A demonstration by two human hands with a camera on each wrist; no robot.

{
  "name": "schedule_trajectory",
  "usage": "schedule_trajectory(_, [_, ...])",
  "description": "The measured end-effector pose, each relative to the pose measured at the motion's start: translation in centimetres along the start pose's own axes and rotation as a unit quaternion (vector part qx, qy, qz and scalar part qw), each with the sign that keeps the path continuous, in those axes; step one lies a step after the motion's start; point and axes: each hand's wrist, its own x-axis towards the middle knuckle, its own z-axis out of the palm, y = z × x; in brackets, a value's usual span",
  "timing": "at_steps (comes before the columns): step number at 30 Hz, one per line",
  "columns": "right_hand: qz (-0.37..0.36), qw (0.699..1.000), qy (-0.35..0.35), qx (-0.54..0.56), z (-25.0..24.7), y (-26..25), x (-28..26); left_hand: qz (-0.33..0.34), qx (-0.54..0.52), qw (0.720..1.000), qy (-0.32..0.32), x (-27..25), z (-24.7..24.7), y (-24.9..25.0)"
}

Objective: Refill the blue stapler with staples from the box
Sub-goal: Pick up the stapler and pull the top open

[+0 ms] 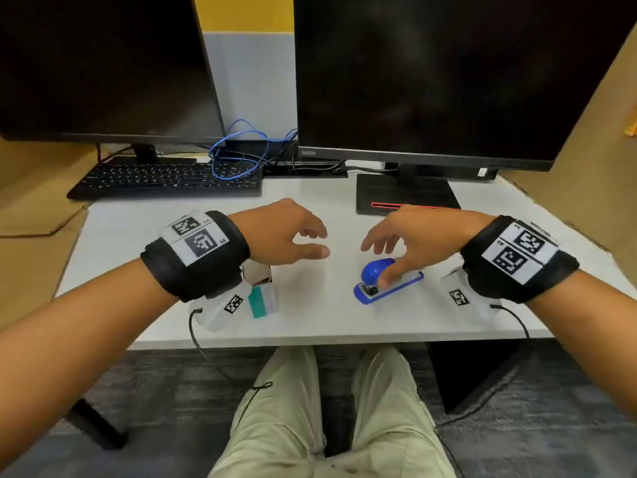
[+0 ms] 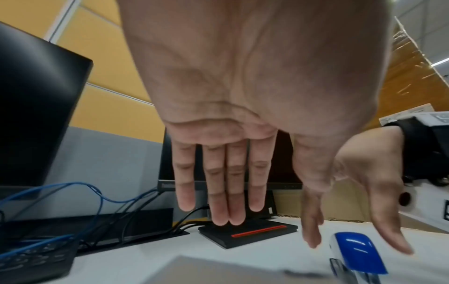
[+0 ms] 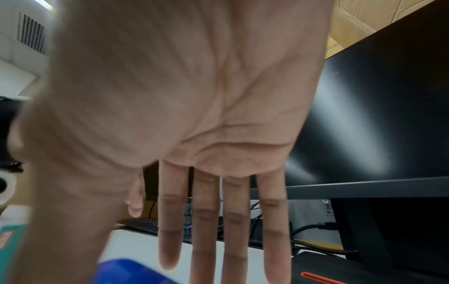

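Note:
The blue stapler (image 1: pixel 375 274) lies on the white desk (image 1: pixel 310 319), right of centre, its head toward me. My right hand (image 1: pixel 377 260) hovers over it with fingers spread and relaxed, and the thumb tip touches the stapler's top. In the right wrist view the right hand (image 3: pixel 116 259) shows straight fingers (image 3: pixel 170 240) above the stapler (image 3: pixel 131 272). My left hand (image 1: pixel 319 241) floats open above the desk, holding nothing; its fingers (image 2: pixel 218 182) are straight. The green-and-white staple box (image 1: pixel 263 300) lies under my left wrist, partly hidden. The stapler (image 2: pixel 359 251) lies low and right in the left wrist view.
Two dark monitors (image 1: pixel 431 74) stand at the back, one on a black base (image 1: pixel 406 194) with a red stripe. A black keyboard (image 1: pixel 165 181) and blue cables (image 1: pixel 238 153) sit at the back left. Cardboard sheets (image 1: pixel 586 160) flank the desk.

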Motion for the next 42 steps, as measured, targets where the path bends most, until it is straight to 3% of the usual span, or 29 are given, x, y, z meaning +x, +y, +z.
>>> schedule_trajectory(3, [0.003, 0.999, 0.009, -0.036, 0.8, -0.1, -0.2, -0.038, 0.013, 0.999, -0.010, -1.5, -0.8, -0.5])
schedule_trajectory(8, [0.010, 0.997, 0.056, -0.043, 2.0, -0.6, 0.1, -0.100, 0.056, 0.988, -0.104, -4.3, 0.0, -0.9])
schedule_trajectory(11, [0.013, 0.996, 0.075, -0.047, 2.4, -0.8, 0.7, -0.111, 0.046, 0.991, -0.065, -4.6, 1.0, -1.6])
schedule_trajectory(15, [0.017, 0.994, 0.097, -0.050, 2.2, -1.1, 2.0, -0.088, 0.023, 0.996, -0.025, -3.7, 1.8, -2.1])
schedule_trajectory(21, [0.029, 0.993, 0.109, -0.045, 1.6, -0.9, 4.3, -0.044, 0.022, 0.998, -0.026, 0.8, 1.6, -1.8])
schedule_trajectory(28, [0.032, 0.993, 0.110, -0.038, -0.1, -0.3, 7.5, -0.071, 0.018, 0.997, -0.017, 4.8, 0.8, -4.3])
schedule_trajectory(34, [0.034, 0.995, 0.095, -0.024, -0.7, 0.0, 8.8, -0.083, 0.032, 0.996, -0.032, 4.9, 0.6, -5.5])
schedule_trajectory(36, [0.030, 0.995, 0.093, -0.024, -0.6, 0.1, 8.9, -0.063, 0.087, 0.994, -0.030, 4.2, 0.8, -4.7])
schedule_trajectory(40, [0.027, 0.996, 0.083, -0.028, -0.5, 0.2, 8.7, 0.021, 0.138, 0.989, 0.044, 1.5, 2.8, -1.5])
schedule_trajectory(42, [0.026, 0.996, 0.083, -0.026, -0.5, 0.2, 8.5, 0.032, 0.118, 0.992, 0.006, 0.5, 4.9, -0.2])
